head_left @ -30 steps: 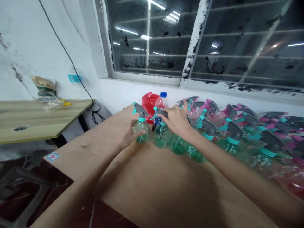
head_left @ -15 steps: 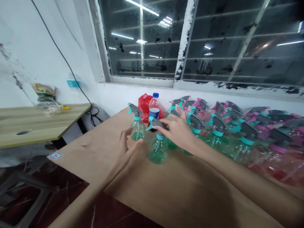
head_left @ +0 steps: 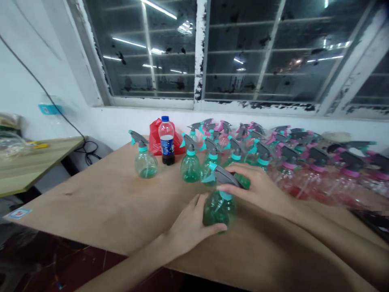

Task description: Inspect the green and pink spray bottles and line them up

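Spray bottle (head_left: 219, 210) is nearer now, left fingers (head_left: 199, 202) curled round it, right fingers (head_left: 235, 191) clasping its head (head_left: 223, 176).

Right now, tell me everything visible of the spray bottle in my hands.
The bottle is round, green and see-through, apparently plastic, with a turquoise collar, a grey head and a turquoise trigger. It stands about upright in front of other spray bottles, nozzle to the left. The left hand cups its body; the right hand grips its head. Whether its base touches the table is unclear.
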`<state>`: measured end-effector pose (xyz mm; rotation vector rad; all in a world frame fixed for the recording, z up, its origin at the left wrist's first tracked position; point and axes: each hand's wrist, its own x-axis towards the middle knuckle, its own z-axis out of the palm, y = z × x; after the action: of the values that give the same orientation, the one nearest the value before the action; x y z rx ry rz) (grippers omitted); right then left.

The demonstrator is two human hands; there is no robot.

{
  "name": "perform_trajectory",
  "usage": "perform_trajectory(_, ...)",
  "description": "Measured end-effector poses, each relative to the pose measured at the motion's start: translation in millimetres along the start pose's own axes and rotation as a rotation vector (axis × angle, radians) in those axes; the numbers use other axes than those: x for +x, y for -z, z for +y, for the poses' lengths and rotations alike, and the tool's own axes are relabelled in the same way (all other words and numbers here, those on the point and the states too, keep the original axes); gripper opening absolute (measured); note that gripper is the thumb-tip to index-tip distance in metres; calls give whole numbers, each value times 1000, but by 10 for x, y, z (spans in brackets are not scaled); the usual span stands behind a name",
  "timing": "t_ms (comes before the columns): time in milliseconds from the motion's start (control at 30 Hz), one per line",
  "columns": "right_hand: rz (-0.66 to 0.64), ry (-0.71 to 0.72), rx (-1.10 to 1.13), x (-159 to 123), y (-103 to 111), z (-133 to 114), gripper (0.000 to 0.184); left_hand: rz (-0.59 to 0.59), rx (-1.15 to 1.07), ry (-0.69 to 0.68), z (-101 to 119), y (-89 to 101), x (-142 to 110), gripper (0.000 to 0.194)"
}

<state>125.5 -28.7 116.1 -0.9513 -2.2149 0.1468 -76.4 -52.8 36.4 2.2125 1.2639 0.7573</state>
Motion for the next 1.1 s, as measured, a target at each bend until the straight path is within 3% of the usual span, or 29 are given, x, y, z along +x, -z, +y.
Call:
perform_trajectory(100,-37,-122,230,-306,50,232,38,-34,-11,-48,96,-169,139,65)
perform_trajectory(200,24,-228,342,-510,29,420,45,-32,-7,-99,167,-346,285,69)
perform_trajectory(433,127,-324,593,-470,33,558,26,-83,-30,-265,281,-606,571,78)
perform_trajectory(533,176,-308,666,-452,6,594,21,-83,0,-301,216,-619,647,82)
perform_trajectory(700,150,-266,658,-417,-32,644,26,-145,194,-391,-5,-508,710,95)
perform_trajectory(833,134,-248,575,-346,-46,681,24,-192,308,-425,-150,-436,697,87)
perform_trajectory(1100,137,-269,530,-299,-105,783,21,-288,345,-398,-193,-463,700,94)
